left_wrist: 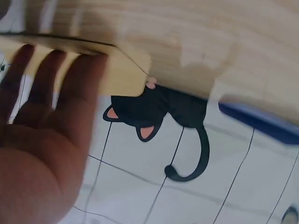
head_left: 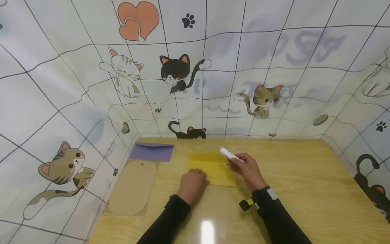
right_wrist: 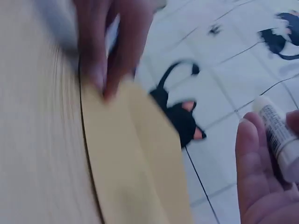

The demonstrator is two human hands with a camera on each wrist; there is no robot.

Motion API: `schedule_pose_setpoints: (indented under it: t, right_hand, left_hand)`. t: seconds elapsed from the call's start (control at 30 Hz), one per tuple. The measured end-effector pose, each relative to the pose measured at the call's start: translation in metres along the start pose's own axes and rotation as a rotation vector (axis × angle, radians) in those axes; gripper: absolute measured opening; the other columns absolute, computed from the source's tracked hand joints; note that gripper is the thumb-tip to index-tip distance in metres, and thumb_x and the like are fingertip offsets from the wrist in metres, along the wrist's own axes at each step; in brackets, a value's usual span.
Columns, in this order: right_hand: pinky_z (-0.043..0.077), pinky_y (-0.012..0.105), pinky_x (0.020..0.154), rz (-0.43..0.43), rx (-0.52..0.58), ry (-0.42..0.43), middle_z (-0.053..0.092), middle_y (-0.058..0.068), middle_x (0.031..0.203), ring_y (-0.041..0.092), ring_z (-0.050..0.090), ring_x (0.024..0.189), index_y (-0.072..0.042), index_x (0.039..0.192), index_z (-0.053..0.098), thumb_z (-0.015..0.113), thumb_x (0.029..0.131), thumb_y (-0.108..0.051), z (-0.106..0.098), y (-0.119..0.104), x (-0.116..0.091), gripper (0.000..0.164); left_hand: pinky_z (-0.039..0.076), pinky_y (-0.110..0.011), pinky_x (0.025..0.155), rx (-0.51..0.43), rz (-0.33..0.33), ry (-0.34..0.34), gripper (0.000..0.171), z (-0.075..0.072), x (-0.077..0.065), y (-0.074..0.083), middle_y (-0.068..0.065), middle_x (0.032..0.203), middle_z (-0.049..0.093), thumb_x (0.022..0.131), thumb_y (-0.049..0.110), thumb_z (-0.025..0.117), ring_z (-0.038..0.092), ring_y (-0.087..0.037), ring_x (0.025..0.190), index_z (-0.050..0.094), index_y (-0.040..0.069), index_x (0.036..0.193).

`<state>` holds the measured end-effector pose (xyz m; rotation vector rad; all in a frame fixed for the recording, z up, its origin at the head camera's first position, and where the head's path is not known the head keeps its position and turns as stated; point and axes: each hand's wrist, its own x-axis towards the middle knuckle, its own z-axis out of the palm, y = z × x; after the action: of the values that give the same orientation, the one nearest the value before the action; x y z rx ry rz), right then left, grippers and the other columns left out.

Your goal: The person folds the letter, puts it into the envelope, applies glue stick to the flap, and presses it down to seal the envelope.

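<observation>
A yellow envelope [head_left: 220,171] lies on the table with its flap [right_wrist: 156,158] raised at the far side. My left hand [head_left: 192,184] rests on its near left part; in the left wrist view, the fingers [left_wrist: 77,79] stretch onto the paper. My right hand [head_left: 248,171] holds a white glue stick [head_left: 228,154] above the envelope's right side. In the right wrist view, the glue stick [right_wrist: 276,133] lies between thumb and fingers, with printed bars along its side and a pale rounded tip.
To the left, a purple envelope [head_left: 152,152] lies by the back wall, its flap edge slightly lifted. Nearer is a beige sheet [head_left: 131,188] with ornate corners. Cat-printed cloth [head_left: 219,84] hangs behind the wooden table [head_left: 292,183] and at both sides.
</observation>
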<state>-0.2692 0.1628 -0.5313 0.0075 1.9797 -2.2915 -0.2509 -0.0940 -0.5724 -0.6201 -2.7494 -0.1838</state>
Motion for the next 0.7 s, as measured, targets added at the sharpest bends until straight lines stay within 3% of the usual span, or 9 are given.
schedule_pose_setpoints:
  t: [0.07, 0.13, 0.17, 0.23, 0.3, 0.33, 0.4, 0.53, 0.7]
  right_hand:
    - [0.067, 0.025, 0.102, 0.009, 0.094, -0.047, 0.080, 0.002, 0.130, 0.006, 0.081, 0.110, -0.002, 0.140, 0.049, 0.059, 0.121, -0.024, 0.001, 0.000, -0.009, 0.031]
    - [0.065, 0.026, 0.105, 0.001, 0.141, -0.092, 0.078, -0.005, 0.129, 0.006, 0.079, 0.113, -0.007, 0.138, 0.047, 0.054, 0.122, -0.030, 0.007, 0.001, -0.018, 0.028]
    - [0.065, 0.026, 0.104, -0.007, 0.155, -0.106, 0.077, -0.006, 0.128, 0.007, 0.078, 0.112, -0.009, 0.135, 0.048, 0.052, 0.123, -0.032, 0.011, 0.002, -0.023, 0.026]
    - [0.065, 0.026, 0.103, -0.019, 0.162, -0.135, 0.074, -0.006, 0.126, 0.008, 0.077, 0.111, -0.013, 0.133, 0.048, 0.049, 0.124, -0.035, 0.021, 0.005, -0.032, 0.024]
    - [0.063, 0.026, 0.101, -0.034, 0.152, -0.184, 0.072, -0.006, 0.124, 0.008, 0.074, 0.108, -0.016, 0.132, 0.048, 0.047, 0.124, -0.037, 0.030, 0.009, -0.041, 0.022]
    - [0.063, 0.026, 0.100, -0.035, 0.149, -0.208, 0.072, -0.007, 0.123, 0.008, 0.073, 0.107, -0.018, 0.133, 0.049, 0.047, 0.124, -0.037, 0.034, 0.011, -0.045, 0.022]
    - [0.062, 0.026, 0.098, -0.037, 0.147, -0.249, 0.072, -0.009, 0.121, 0.007, 0.072, 0.105, -0.022, 0.137, 0.052, 0.047, 0.124, -0.039, 0.040, 0.012, -0.051, 0.022]
    - [0.063, 0.025, 0.096, -0.030, 0.174, -0.316, 0.069, -0.011, 0.122, 0.005, 0.071, 0.102, -0.028, 0.149, 0.055, 0.041, 0.124, -0.046, 0.042, 0.012, -0.056, 0.034]
    - [0.065, 0.028, 0.102, 0.005, 0.206, -0.374, 0.066, -0.003, 0.130, 0.006, 0.074, 0.107, -0.018, 0.155, 0.046, 0.045, 0.125, -0.037, 0.040, 0.010, -0.053, 0.036]
  left_hand:
    - [0.064, -0.043, 0.067, -0.028, -0.014, 0.007, 0.023, -0.003, 0.004, 0.001, -0.002, 0.099, 0.078, 0.100, 0.039, 0.087, 0.075, -0.027, 0.095, 0.079, 0.018, 0.092]
    - [0.068, -0.048, 0.086, -0.193, -0.061, -0.025, 0.025, -0.010, 0.008, 0.004, -0.007, 0.117, 0.082, 0.105, 0.039, 0.082, 0.077, -0.032, 0.110, 0.083, 0.014, 0.109]
    - [0.068, -0.049, 0.094, -0.328, -0.092, -0.055, 0.031, -0.015, 0.009, 0.007, -0.009, 0.126, 0.082, 0.108, 0.041, 0.078, 0.077, -0.034, 0.119, 0.084, 0.013, 0.119]
    - [0.065, -0.052, 0.109, -0.726, -0.156, -0.127, 0.042, -0.024, 0.012, 0.014, -0.013, 0.144, 0.078, 0.113, 0.041, 0.070, 0.074, -0.034, 0.135, 0.079, 0.009, 0.139]
    - [0.063, -0.050, 0.114, -1.125, -0.228, -0.178, 0.048, -0.033, 0.013, 0.022, -0.014, 0.152, 0.074, 0.116, 0.042, 0.066, 0.072, -0.033, 0.141, 0.073, 0.009, 0.150]
    - [0.063, -0.047, 0.114, -1.283, -0.255, -0.192, 0.048, -0.036, 0.013, 0.025, -0.014, 0.154, 0.074, 0.117, 0.041, 0.065, 0.071, -0.031, 0.141, 0.071, 0.010, 0.153]
    - [0.063, -0.042, 0.113, -1.499, -0.278, -0.193, 0.046, -0.043, 0.014, 0.031, -0.014, 0.153, 0.073, 0.117, 0.035, 0.066, 0.072, -0.026, 0.139, 0.070, 0.008, 0.153]
    - [0.061, -0.031, 0.111, -1.623, -0.313, -0.127, 0.040, -0.051, 0.012, 0.035, -0.014, 0.147, 0.076, 0.114, 0.021, 0.070, 0.073, -0.014, 0.130, 0.070, 0.001, 0.150]
    - [0.065, -0.031, 0.103, -1.661, -0.375, -0.067, 0.040, -0.056, 0.009, 0.034, -0.015, 0.143, 0.079, 0.110, 0.016, 0.074, 0.075, -0.013, 0.124, 0.072, -0.004, 0.145]
